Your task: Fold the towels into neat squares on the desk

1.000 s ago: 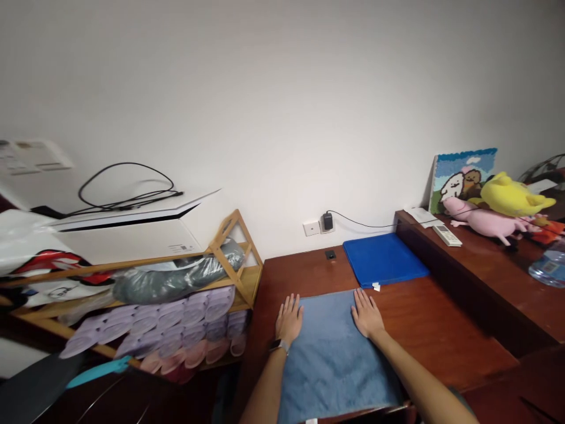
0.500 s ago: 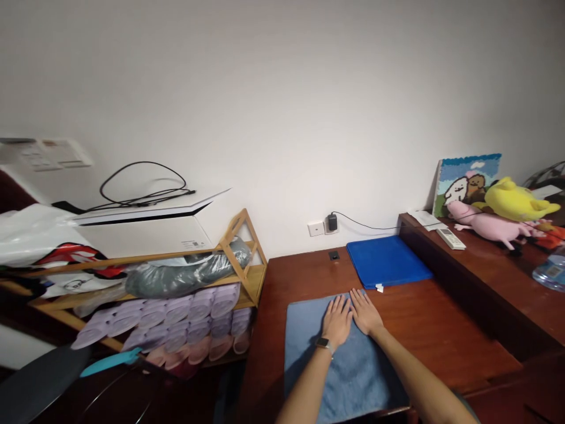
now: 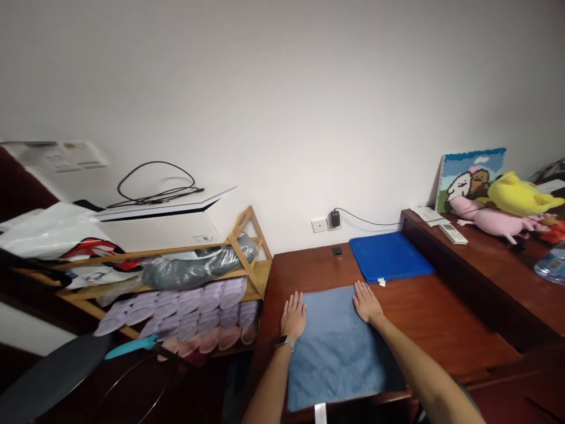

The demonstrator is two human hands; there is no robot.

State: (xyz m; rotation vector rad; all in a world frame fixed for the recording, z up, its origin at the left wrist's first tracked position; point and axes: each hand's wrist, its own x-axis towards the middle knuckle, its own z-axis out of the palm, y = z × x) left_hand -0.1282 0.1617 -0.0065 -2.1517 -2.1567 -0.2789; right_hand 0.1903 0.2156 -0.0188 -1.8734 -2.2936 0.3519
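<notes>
A blue-grey cloth [image 3: 338, 347] is spread out on the reddish-brown wooden desk [image 3: 445, 324], with soft wrinkles in its nearer half and a white tag [image 3: 320, 413] at its near edge. My left hand [image 3: 293, 317] lies flat on the cloth's far left corner, fingers stretched forward; a watch is on that wrist. Over at the far right corner, my right hand [image 3: 366, 301] rests flat with its fingers extended. Neither hand grips anything. Just behind the cloth is a bright blue flat folded item [image 3: 391, 257] with a small white tag.
Left of the desk stands a wooden rack [image 3: 260, 274] with slippers [image 3: 189, 306], a white box [image 3: 163, 229] and bags. On the raised right ledge are a remote [image 3: 453, 234], plush toys [image 3: 494, 218] and a plastic bottle [image 3: 551, 265]. A black charger [image 3: 335, 218] is plugged into the wall.
My left hand has slid from the cloth's middle to its left corner, away from my right hand. My right hand stays near the right corner. The view has shifted slightly.
</notes>
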